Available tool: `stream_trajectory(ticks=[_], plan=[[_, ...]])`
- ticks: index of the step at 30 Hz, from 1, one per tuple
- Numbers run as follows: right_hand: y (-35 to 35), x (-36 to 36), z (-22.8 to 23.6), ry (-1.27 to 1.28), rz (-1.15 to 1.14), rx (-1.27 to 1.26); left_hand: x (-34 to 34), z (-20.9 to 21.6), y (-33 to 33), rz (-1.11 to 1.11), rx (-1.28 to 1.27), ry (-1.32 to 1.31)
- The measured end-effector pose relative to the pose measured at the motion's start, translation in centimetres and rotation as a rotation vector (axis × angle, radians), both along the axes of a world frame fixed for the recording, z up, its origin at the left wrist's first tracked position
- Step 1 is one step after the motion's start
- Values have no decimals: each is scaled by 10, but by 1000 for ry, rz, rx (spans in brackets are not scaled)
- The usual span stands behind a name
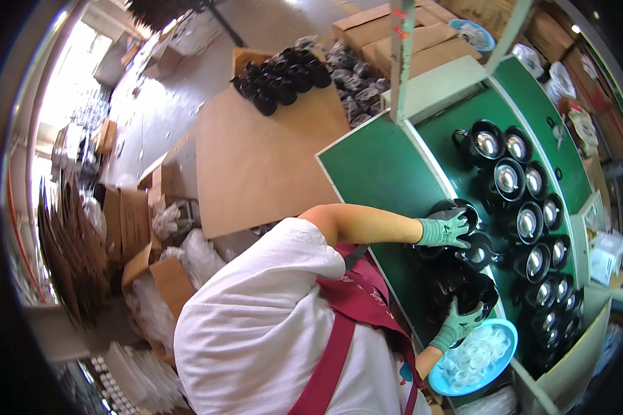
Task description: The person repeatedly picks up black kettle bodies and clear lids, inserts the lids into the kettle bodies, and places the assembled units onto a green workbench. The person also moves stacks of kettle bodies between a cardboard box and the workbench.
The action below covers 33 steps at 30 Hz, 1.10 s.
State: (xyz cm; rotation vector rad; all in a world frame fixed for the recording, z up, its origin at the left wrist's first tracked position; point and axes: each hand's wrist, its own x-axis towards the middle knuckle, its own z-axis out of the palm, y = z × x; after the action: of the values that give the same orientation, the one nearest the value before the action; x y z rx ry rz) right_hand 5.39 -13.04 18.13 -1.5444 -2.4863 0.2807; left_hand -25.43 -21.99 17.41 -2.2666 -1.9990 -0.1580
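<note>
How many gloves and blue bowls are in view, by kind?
Gloves: 2, one on the left hand and one on the right hand
Blue bowls: 2, the near bowl and the far bowl
Total: 4

The scene is bright in daylight that comes from the upper left, where the floor (152,104) is washed out to white. The shiny insides of the black cups (509,178) give small glare spots. Strong fisheye distortion bends the counter (374,173) edges, and the rim is dark and slightly blurred.
</note>
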Motion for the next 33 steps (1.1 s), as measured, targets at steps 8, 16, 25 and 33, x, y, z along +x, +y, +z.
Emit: stream_trajectory(ticks=[8, 16, 25, 33], plan=[[32, -18, 70, 52, 45, -424, 5, 18, -87, 283, 227, -546], [-79, -204, 85, 533, 430, -378, -54, -35, -343, 1301, 613, -862], [-368, -426, -107, 206, 621, -1582, -9, -339, -601, 2210, 954, -2054], [-457, -541, -391, -756, 921, -747, 114, -469, -593, 2548, 634, -2097]])
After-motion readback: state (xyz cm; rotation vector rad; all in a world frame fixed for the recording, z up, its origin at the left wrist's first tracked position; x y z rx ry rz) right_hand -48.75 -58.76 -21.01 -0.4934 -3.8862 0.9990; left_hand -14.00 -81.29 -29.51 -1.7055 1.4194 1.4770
